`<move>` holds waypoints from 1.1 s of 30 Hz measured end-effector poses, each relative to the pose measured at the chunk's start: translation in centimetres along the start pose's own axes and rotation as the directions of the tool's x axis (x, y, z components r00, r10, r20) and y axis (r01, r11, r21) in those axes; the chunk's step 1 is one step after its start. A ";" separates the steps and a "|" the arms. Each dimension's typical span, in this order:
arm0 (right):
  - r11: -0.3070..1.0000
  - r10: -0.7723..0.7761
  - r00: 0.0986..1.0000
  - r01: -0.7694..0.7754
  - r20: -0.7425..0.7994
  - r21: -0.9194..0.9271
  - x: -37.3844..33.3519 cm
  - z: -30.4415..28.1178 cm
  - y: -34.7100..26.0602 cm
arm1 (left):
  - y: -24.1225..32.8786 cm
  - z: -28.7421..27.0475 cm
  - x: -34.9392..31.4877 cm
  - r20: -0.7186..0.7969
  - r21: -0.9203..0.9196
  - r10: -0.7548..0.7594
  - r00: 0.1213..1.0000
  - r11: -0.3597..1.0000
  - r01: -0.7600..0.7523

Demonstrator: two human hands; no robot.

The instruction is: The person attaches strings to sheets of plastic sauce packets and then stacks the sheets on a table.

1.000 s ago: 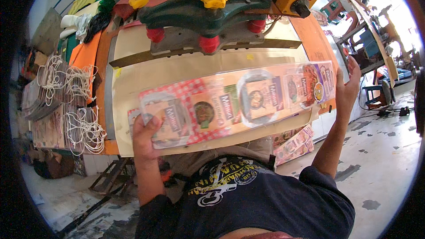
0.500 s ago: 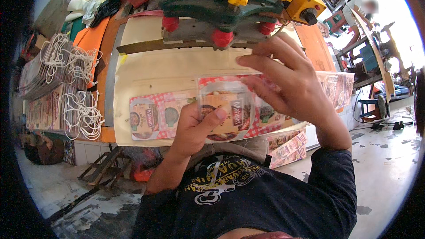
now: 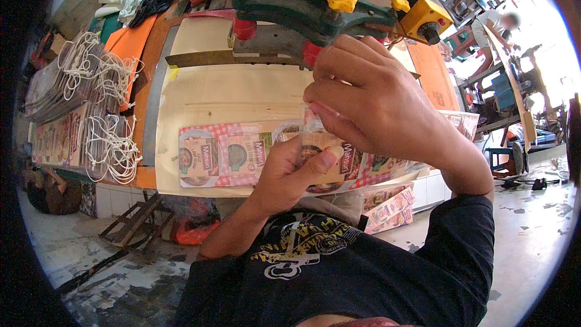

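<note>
My left hand (image 3: 287,172) is closed, its thumb lying across a printed plastic sheet (image 3: 357,163) with food pictures and a red-and-white check. My right hand (image 3: 369,88), bent over the sheet's upper edge, has its fingers drawn together in a pinch on a clear corner of it. Another strip (image 3: 221,154) with a similar print lies flat on the cream work surface (image 3: 242,94), left of my left hand. The fingertips of the right hand are partly hidden behind its knuckles.
Beyond my hands stands a dark green press head (image 3: 284,15) with yellow knobs and a long metal bar (image 3: 212,59). A yellow control box (image 3: 426,15) sits at its right. Stacked plastic bags (image 3: 51,94) with white cords (image 3: 112,148) fill the left side. A person works far right.
My right hand has come down and left, its fingers closing from spread to pinched at the sheet's corner. The left hand has shifted slightly right, keeping the sheet.
</note>
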State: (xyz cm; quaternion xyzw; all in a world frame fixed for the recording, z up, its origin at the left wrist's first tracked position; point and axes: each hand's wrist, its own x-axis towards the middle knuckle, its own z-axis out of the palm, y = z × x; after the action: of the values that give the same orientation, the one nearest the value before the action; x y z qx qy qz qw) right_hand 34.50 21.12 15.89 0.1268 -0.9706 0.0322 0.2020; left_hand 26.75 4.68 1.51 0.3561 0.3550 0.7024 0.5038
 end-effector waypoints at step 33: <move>0.755 0.571 0.721 -0.649 -0.394 -0.095 -8.4 -5.8 3.4 | 0.3 -4.5 -2.7 -0.237 0.226 0.244 0.940 0.955 -0.191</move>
State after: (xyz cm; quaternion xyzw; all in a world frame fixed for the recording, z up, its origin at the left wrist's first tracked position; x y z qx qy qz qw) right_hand 43.32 27.08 17.85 -0.2334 -0.9042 0.0080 0.3577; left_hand 23.40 1.43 -0.84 0.3458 0.4453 0.7558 0.3330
